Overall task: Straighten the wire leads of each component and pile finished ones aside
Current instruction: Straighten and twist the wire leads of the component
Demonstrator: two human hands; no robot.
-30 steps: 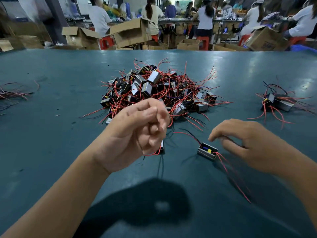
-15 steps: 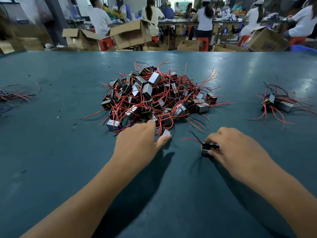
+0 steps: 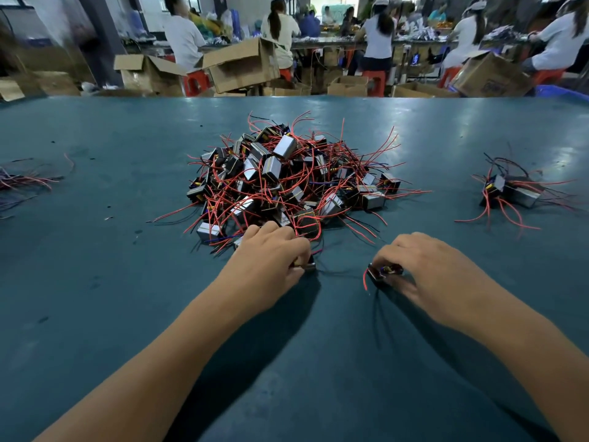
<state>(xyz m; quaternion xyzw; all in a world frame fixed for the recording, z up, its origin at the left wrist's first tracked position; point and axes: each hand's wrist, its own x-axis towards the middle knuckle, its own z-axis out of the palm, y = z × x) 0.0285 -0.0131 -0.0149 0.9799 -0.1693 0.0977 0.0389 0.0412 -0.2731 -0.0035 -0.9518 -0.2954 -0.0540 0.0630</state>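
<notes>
Two hands rest on the teal tabletop. Left hand pinches a small black component at the near edge of the large red-wired heap. Right hand grips another black red-leaded component, well apart from the small far-right pile.

You work on a smooth teal tabletop with a dull sheen, where the heaped components show shiny grey metal bodies, black plastic frames, and glossy red insulated leads.
</notes>
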